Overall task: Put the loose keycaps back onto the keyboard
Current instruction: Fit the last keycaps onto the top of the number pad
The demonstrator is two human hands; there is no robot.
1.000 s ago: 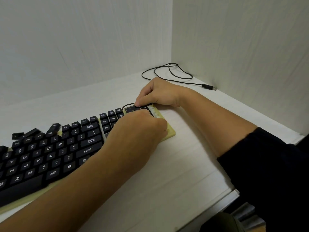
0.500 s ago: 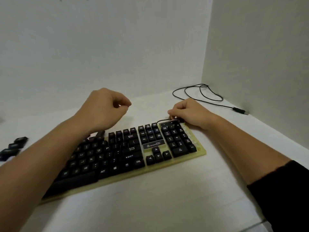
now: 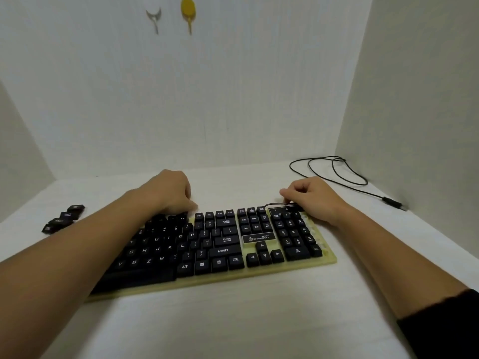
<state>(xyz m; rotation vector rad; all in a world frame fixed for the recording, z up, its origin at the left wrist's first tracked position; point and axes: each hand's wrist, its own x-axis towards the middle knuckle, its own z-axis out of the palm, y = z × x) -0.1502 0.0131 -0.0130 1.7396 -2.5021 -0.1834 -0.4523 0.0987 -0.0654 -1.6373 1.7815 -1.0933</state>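
White desk [image 3: 233,320]: left hand [image 3: 171,195] touches keyboard [image 3: 233,255], right hand [image 3: 315,199] grips it.

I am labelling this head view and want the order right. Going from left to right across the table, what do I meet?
loose keycaps → left hand → right hand → cable plug. The keyboard is left out: it spans beneath both hands.

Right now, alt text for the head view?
Two hands on a black keyboard on a white table: left hand curled over the function row, right hand at the far right corner. Loose keycaps lie left of it; a cable coils behind.
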